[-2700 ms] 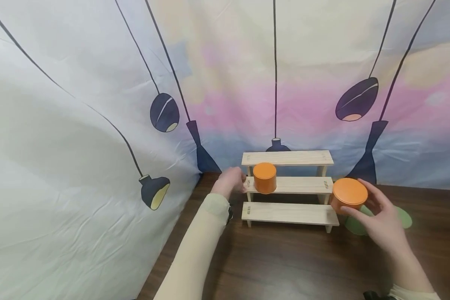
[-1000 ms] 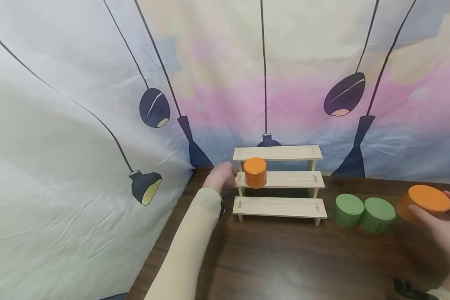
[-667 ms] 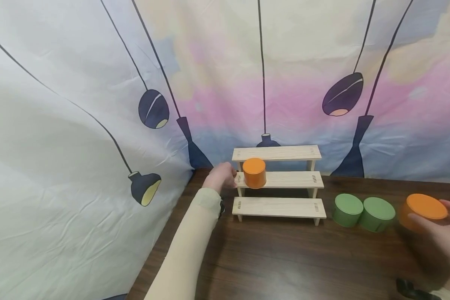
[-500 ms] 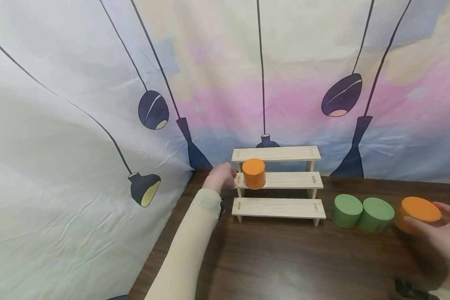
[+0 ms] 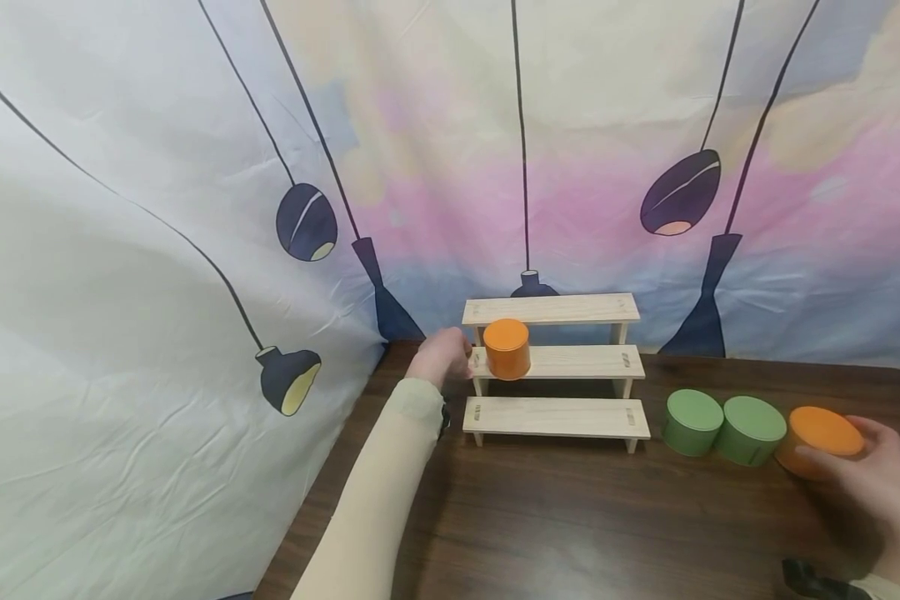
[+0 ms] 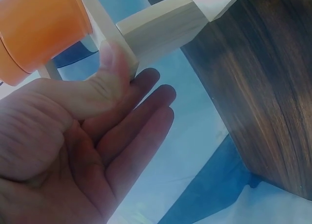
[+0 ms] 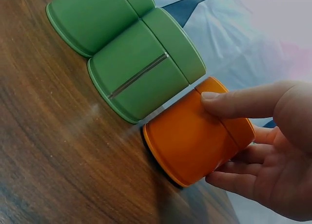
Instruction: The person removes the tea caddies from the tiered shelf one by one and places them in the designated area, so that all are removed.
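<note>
My left hand (image 5: 441, 357) pinches the left end of the middle board of a three-tier wooden stand (image 5: 558, 414); the left wrist view shows the thumb on top of the board and the fingers below. On that board, near the hand, an orange tin (image 5: 507, 354) stands upright. At the far right, my right hand (image 5: 879, 479) grips a second orange tin (image 7: 190, 136), thumb on the near side and fingers round the other. That tin is upright beside two green tins (image 5: 692, 423), its base at or just over the tabletop; contact is hard to tell.
The green tins touch each other on the dark wooden table (image 5: 570, 517), right of the stand. One carries a dark slit-like mark (image 7: 139, 75). A printed cloth (image 5: 450, 167) with hanging lamps closes off the back and left side.
My right hand has carried the orange tin rightward from beside the stand, past the green tins, then lowered it and brought it back left beside them. My left hand keeps its hold.
</note>
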The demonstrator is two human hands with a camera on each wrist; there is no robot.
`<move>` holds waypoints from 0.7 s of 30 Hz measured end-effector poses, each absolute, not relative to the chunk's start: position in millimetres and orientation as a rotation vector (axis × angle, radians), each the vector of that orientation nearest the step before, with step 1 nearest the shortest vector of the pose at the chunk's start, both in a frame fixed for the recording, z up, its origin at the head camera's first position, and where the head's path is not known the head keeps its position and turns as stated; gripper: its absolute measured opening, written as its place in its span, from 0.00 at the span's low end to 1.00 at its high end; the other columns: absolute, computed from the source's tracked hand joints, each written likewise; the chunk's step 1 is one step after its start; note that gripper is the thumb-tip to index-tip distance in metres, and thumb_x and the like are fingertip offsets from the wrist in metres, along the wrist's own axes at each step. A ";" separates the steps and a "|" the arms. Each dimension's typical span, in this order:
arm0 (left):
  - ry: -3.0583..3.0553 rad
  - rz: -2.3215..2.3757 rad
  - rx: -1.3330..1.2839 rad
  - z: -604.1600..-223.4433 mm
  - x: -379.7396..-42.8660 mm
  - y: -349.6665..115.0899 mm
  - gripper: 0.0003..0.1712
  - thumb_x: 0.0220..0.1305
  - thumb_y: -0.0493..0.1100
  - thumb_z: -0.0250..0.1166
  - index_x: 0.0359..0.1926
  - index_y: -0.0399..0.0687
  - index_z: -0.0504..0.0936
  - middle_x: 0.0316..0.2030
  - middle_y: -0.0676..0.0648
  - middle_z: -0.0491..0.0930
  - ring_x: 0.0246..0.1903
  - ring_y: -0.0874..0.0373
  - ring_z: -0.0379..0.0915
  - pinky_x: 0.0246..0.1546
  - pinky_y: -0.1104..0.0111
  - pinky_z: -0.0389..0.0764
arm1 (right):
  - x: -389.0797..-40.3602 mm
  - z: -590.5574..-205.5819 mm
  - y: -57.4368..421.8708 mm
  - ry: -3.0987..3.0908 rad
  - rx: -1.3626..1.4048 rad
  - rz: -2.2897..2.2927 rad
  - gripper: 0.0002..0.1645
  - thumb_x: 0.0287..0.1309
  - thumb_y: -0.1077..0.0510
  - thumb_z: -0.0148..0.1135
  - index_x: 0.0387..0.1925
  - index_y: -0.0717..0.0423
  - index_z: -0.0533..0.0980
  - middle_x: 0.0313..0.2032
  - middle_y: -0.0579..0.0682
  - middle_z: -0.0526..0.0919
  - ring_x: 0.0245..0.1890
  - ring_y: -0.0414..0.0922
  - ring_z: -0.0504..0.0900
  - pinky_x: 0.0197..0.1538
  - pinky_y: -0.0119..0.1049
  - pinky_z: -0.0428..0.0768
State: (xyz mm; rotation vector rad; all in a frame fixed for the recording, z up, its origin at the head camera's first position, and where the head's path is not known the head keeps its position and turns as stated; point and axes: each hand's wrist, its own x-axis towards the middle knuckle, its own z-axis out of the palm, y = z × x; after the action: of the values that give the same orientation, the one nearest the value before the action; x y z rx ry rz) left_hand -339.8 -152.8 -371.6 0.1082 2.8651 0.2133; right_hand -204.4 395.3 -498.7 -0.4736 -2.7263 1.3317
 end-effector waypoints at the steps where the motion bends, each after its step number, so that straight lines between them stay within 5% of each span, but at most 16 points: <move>1: 2.861 0.209 0.108 -371.6 -340.2 -152.8 0.16 0.69 0.42 0.76 0.27 0.48 0.80 0.22 0.51 0.68 0.27 0.54 0.64 0.32 0.62 0.68 | -204.2 -499.2 395.4 -2.731 -0.470 1.328 0.67 0.69 0.43 0.69 0.79 0.79 0.36 0.71 0.89 0.51 0.62 0.80 0.63 0.57 0.75 0.69; 5: 2.864 0.192 0.109 -371.1 -340.7 -152.4 0.14 0.69 0.42 0.76 0.28 0.48 0.81 0.23 0.51 0.71 0.27 0.54 0.64 0.32 0.62 0.68 | -204.0 -500.3 396.0 -2.737 -0.406 1.319 0.65 0.69 0.45 0.70 0.78 0.81 0.39 0.68 0.87 0.56 0.58 0.78 0.68 0.48 0.59 0.77; 9: 2.872 0.179 0.106 -370.7 -339.6 -150.9 0.06 0.70 0.41 0.75 0.34 0.47 0.88 0.28 0.50 0.79 0.28 0.54 0.68 0.34 0.61 0.72 | -204.5 -501.6 396.4 -2.733 -0.353 1.316 0.64 0.70 0.47 0.71 0.78 0.82 0.40 0.65 0.86 0.58 0.54 0.75 0.70 0.38 0.39 0.74; 13: 2.879 0.171 0.111 -370.6 -339.1 -149.5 0.03 0.70 0.41 0.75 0.39 0.47 0.90 0.32 0.49 0.83 0.29 0.54 0.70 0.35 0.61 0.74 | -205.1 -504.3 397.8 -2.729 -0.364 1.339 0.65 0.70 0.47 0.70 0.78 0.82 0.37 0.68 0.87 0.54 0.57 0.77 0.69 0.38 0.39 0.74; 18: 2.892 0.163 0.126 -370.1 -338.3 -149.5 0.06 0.68 0.40 0.76 0.33 0.47 0.88 0.29 0.49 0.81 0.28 0.54 0.70 0.32 0.61 0.73 | -207.7 -508.8 401.3 -2.724 -0.377 1.360 0.67 0.70 0.45 0.69 0.78 0.81 0.35 0.69 0.88 0.51 0.60 0.79 0.66 0.46 0.58 0.78; 21: 2.893 0.159 0.130 -369.9 -338.9 -149.9 0.11 0.68 0.41 0.76 0.29 0.48 0.86 0.26 0.50 0.79 0.27 0.54 0.69 0.31 0.62 0.72 | -208.6 -510.3 403.0 -2.725 -0.355 1.343 0.67 0.70 0.45 0.70 0.78 0.81 0.37 0.68 0.87 0.54 0.58 0.78 0.67 0.44 0.54 0.78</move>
State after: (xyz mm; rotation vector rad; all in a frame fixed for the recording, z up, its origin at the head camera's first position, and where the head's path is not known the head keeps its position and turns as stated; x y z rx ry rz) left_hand -338.9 -149.9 -369.9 0.1300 2.8934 0.1588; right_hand -208.6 403.0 -510.3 -0.3554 -2.7255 1.3430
